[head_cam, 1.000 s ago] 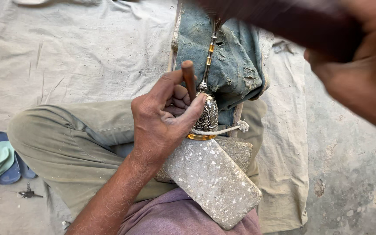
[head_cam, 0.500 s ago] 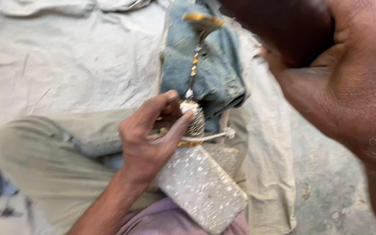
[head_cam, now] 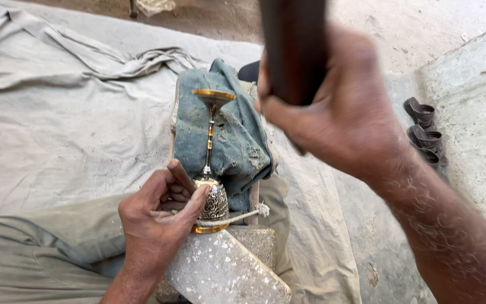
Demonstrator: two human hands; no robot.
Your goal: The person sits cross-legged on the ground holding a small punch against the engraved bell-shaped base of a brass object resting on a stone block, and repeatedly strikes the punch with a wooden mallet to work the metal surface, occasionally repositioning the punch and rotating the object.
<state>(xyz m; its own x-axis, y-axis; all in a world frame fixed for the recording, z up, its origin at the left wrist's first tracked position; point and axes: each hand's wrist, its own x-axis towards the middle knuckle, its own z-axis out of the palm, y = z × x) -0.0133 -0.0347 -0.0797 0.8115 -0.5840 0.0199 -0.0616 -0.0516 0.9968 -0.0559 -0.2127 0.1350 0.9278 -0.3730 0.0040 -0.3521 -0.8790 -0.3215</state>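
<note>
Upper left of the frame: a grey sheet (head_cam: 57,112) is lying rumpled over the ground, folds running toward the centre.

Lower left: the person's trouser leg (head_cam: 35,253), olive-grey, is stretching across the bottom edge.

Lower centre-left: the left hand (head_cam: 156,222) is curling shut around a short brown punch (head_cam: 181,175), thumb and fingers clamped on it. The punch tip is slanting down toward the goblet bowl; whether it is touching the metal, I cannot tell.

Centre: a metal goblet (head_cam: 212,169) is lying with its engraved bowl toward the person and its gold-rimmed foot pointing to the upper centre. The bowl is resting at the far edge of a speckled stone block (head_cam: 226,270), which is sitting in the lower centre. A cord (head_cam: 243,217) is running around the bowl, ending in a knot at its right. The stem and foot are lying over a blue-green cloth (head_cam: 237,141) bunched on a wooden support.

Upper centre to right: the right hand (head_cam: 338,112) is raised close to the camera, blurred, fingers wrapped tight around a dark handle (head_cam: 293,50). The handle is running out of the top of the frame, so its head is not visible. The forearm is crossing to the lower right corner.

Right edge: dark sandals (head_cam: 423,132) are lying on the bare concrete floor (head_cam: 473,84), well apart from the work.
</note>
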